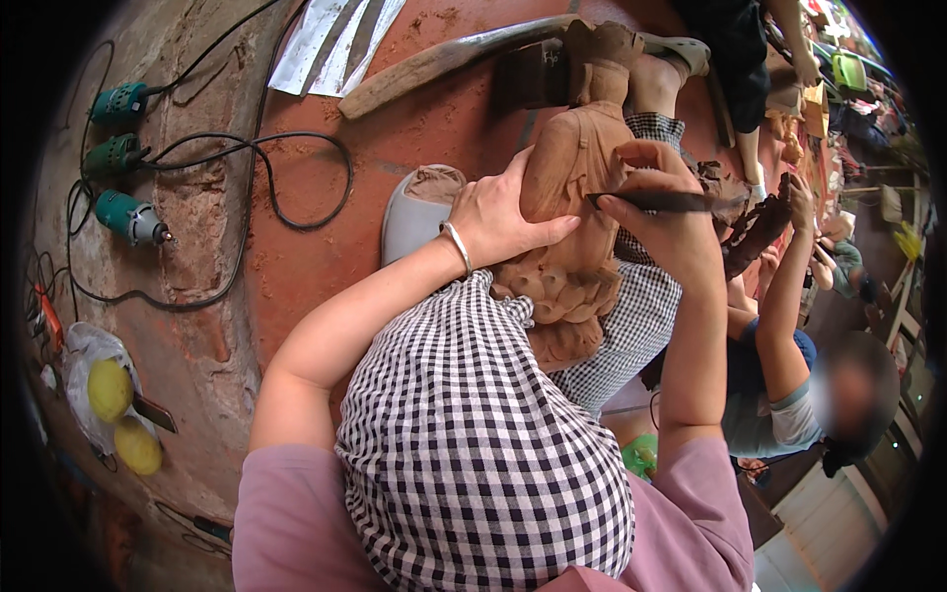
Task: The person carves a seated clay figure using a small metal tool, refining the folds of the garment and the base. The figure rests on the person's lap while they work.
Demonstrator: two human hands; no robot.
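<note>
Closest to you, a black-and-white checked cloth (483, 444) spreads over your lap, between your pink sleeves (291, 513). Just beyond it the wooden figure (592, 242) leans over your lap, its head away from you and its bulky carved base toward you. Your left hand (503, 212), with a bangle (456, 249) at the wrist, grasps the figure's side, thumb laid across the carved surface and fingers reaching round the edge. Your right hand (661, 202) is closed around a dark, slim tool (671, 201), its tip at the figure's torso.

Left of the figure, a pale grey shoe (406, 232) is on the red floor (296, 257). Farther left, three green power tools (128, 215) lie in a row among black cords (345, 183), and two yellow fruits (109, 390) sit by a clear plastic bag (84, 350). Past the figure's head end stretch a long piece of wood (434, 69) and a striped sheet (330, 44). To your right, a co-worker (794, 424) raises an arm toward a dark carved piece (758, 232).
</note>
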